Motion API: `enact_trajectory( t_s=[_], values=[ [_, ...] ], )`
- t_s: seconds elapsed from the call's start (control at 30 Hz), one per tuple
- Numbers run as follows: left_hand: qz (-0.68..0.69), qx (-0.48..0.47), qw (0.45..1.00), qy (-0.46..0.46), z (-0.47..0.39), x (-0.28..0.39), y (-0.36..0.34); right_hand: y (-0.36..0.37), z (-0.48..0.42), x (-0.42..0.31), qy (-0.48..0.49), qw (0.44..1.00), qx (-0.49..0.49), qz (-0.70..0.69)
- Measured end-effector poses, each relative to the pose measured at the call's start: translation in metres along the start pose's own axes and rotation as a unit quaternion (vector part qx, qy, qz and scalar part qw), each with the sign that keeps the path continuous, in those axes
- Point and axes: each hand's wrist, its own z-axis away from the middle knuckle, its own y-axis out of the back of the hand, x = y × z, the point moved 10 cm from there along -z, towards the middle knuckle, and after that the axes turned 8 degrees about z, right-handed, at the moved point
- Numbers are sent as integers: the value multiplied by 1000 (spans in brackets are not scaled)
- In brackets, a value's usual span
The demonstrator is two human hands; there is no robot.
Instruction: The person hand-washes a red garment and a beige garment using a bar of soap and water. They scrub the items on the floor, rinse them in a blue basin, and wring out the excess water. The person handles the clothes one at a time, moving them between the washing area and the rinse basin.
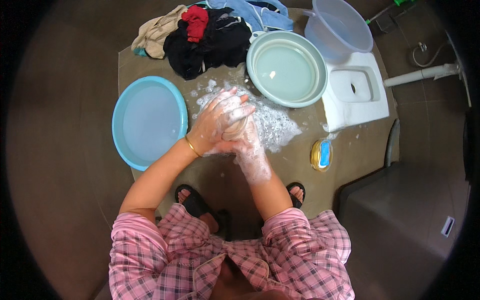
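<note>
My left hand (213, 122), with a gold bangle at its wrist, and my right hand (249, 133) press together around a light-coloured, wet, bunched cloth (235, 128). Lather coats the fingers of both and reaches partway up my right forearm. Much of the cloth is hidden between the palms. White suds (275, 122) spread over the tiled floor behind and to the right of my hands. To their left stands a blue basin (150, 122) of cloudy water. A pale green basin (287, 69) with water lies beyond them to the right.
Black clothes (210, 45), a red cloth (195, 22), a beige garment (157, 32) and blue clothing (258, 15) are heaped at the back. A translucent tub (339, 30) stands by a white squat toilet (356, 90). A blue bar (324, 153) rests on a round, yellowish container (316, 155) at right.
</note>
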Motion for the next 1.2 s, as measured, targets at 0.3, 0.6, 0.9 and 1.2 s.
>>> enact_trajectory(
  t_s=[0.3, 0.6, 0.9, 1.2],
  values=[
    [-9, 111, 993, -47, 16, 16, 0, 20, -6, 11, -14, 994, 83, 63],
    [-55, 105, 985, -129, 17, 22, 1, 29, 0, 16, -27, 984, 114, 134],
    [88, 194, 968, 131, 28, -41, 21, 31, -16, 36, -31, 961, 184, 202],
    [491, 416, 655, 396, 111, -141, 49, -97, -30, 79, 275, 15, -57, 960]
  ],
)
